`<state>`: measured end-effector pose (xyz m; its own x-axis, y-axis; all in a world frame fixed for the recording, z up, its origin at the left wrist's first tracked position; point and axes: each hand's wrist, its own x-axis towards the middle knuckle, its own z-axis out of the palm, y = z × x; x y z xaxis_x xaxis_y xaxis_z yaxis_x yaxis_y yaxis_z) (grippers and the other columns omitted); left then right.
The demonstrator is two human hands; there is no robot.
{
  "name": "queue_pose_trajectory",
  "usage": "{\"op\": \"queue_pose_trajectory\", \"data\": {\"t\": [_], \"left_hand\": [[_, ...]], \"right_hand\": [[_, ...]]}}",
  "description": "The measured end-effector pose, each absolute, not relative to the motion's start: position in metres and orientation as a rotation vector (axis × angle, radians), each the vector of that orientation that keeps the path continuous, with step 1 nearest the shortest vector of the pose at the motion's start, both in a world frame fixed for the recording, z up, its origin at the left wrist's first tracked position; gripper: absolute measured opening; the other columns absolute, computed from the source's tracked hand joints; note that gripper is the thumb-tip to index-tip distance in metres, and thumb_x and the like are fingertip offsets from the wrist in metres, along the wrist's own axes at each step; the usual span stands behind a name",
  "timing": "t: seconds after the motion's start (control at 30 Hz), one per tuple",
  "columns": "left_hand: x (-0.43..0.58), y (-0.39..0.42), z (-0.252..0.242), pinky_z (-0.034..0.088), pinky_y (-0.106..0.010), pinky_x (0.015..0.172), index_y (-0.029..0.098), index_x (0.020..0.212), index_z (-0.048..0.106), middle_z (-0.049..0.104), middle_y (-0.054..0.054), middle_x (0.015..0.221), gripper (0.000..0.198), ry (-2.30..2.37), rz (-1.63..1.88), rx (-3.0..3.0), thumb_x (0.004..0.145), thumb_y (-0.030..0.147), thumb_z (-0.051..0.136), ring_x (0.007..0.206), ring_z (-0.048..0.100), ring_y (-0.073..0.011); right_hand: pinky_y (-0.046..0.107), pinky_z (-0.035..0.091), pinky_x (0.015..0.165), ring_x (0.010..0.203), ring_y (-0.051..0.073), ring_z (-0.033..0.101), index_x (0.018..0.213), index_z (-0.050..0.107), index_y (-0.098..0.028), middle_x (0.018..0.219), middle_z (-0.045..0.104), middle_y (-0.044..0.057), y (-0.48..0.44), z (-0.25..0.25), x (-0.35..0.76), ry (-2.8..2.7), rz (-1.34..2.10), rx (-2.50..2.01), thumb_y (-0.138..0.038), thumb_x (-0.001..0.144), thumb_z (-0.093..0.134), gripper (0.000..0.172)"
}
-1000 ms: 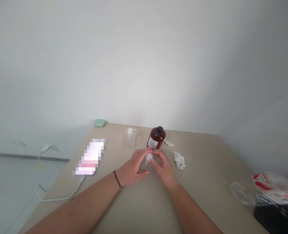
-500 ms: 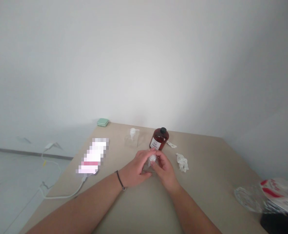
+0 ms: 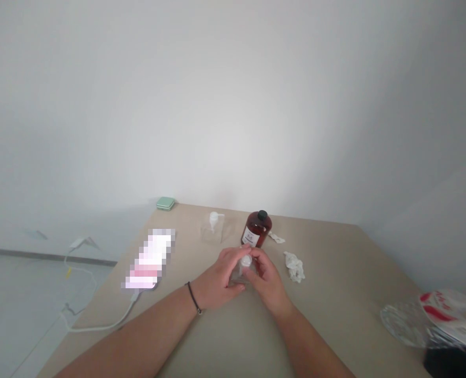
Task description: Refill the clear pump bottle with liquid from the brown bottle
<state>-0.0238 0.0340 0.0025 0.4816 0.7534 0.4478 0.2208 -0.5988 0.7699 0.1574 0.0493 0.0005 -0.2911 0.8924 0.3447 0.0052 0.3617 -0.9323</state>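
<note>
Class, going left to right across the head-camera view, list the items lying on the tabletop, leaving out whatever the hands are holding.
pixelated phone, green case, clear pump bottle, amber bottle, crumpled tissue, red-printed plastic bag

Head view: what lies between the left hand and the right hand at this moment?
In the head view, a small clear bottle with a white top sits between the left hand and the right hand, both touching it.

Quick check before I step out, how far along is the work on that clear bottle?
Done: a clear pump bottle stands on the table, its white pump on top. In hand: the left hand and right hand grip a clear bottle with a white top. Remaining: the amber bottle stands capped.
</note>
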Motion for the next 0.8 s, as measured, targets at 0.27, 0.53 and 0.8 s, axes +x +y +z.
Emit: {"op": "queue_pose_trajectory", "data": {"t": [0.27,0.53,0.8], "left_hand": [[-0.0239,0.0344,0.0021,0.030,-0.057,0.120,0.025,0.152,0.027,0.038,-0.015,0.154,0.086,0.817,1.049,2.084,0.078,0.007,0.067,0.143,0.035,-0.0328],[-0.0233,0.0343,-0.0013,0.029,-0.057,0.120,0.027,0.153,0.026,0.037,-0.014,0.155,0.092,0.816,1.047,2.068,0.074,0.001,0.065,0.144,0.033,-0.0325],[-0.0240,0.0337,0.0003,0.029,-0.058,0.120,0.027,0.154,0.026,0.037,-0.014,0.154,0.090,0.811,1.037,2.056,0.076,0.005,0.065,0.144,0.033,-0.0339]], "right_hand": [[0.039,0.049,0.093,0.101,0.024,0.063,0.092,0.060,-0.024,0.104,0.065,0.005,0.0507,-0.0015,0.1545,-1.574,1.062,-0.813,-0.042,0.082,0.074,0.025],[0.040,0.048,0.096,0.107,0.025,0.061,0.107,0.061,-0.024,0.111,0.065,0.007,0.0495,-0.0027,0.1557,-1.654,1.027,-0.816,-0.043,0.086,0.068,0.029],[0.039,0.049,0.093,0.105,0.025,0.062,0.096,0.060,-0.024,0.108,0.064,0.006,0.0509,-0.0060,0.1542,-1.602,1.008,-0.816,-0.041,0.084,0.071,0.023]]}}
